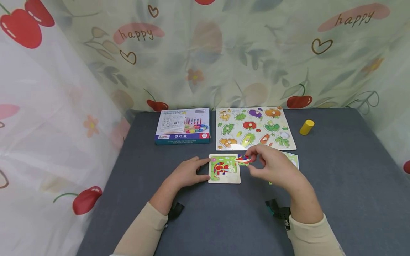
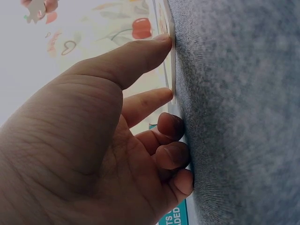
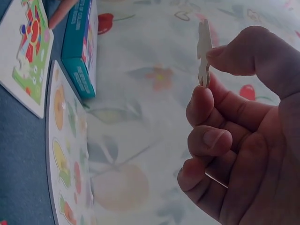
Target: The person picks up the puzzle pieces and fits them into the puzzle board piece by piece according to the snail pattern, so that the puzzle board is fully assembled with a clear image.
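Note:
A small square puzzle board point(image 1: 237, 179) lies in the middle of the table, part of its green and red picture filled in and bare wood at lower right. My left hand point(image 1: 189, 173) rests beside it, thumb and index fingertip touching its left edge. The other left fingers point(image 2: 172, 154) bend loosely near the tabletop. Between thumb and fingers my right hand point(image 1: 276, 166) pinches a puzzle piece point(image 1: 242, 160), coloured red, white, blue and green, raised over the board's upper right. Seen from the right wrist, that piece point(image 3: 204, 51) stands edge-on with its pale wood showing.
Behind the board are a boxed toy set point(image 1: 182, 127) and a vegetable peg puzzle point(image 1: 236, 137). A yellow cylinder point(image 1: 306, 127) stands at the back right. Partly under my right hand lie green printed pieces point(image 1: 293, 159). A patterned curtain point(image 1: 205, 53) hangs behind the table.

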Tool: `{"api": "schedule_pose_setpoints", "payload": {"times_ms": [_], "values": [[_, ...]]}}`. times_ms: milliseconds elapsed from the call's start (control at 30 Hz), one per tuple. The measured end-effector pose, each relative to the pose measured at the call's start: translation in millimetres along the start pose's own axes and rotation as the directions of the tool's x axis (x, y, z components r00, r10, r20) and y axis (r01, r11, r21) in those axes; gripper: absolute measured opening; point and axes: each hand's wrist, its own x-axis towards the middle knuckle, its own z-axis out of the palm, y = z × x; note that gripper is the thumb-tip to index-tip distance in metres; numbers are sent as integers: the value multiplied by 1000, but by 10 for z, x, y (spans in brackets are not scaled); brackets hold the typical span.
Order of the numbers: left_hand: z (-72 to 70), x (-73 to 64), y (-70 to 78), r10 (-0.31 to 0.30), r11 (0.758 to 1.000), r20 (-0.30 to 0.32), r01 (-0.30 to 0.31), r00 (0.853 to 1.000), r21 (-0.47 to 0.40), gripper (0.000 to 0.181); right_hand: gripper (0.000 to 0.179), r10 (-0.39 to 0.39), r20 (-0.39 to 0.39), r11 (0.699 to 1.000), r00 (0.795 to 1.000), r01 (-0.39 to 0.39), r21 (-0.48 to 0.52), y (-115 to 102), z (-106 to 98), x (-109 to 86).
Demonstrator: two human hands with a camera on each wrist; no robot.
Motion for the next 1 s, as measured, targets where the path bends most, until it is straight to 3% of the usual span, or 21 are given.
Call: {"api": "schedule_pose_setpoints", "payload": {"times_ms": [267, 733, 1000], "values": [[-4, 4, 11, -2, 1000, -10, 2, 1000, 11, 73, 25, -25, 77, 999, 997, 22, 38, -30, 177, 94], [-4, 11, 13, -1, 1000, -13, 1, 1000, 18, 73, 27, -31, 160, 999, 987, 28, 22, 99, 544, 244], [-12, 12, 20, 2, 1000, -13, -2, 1000, 24, 72, 26, 31, 185, 999, 982, -23, -43, 160, 725, 303]]}}
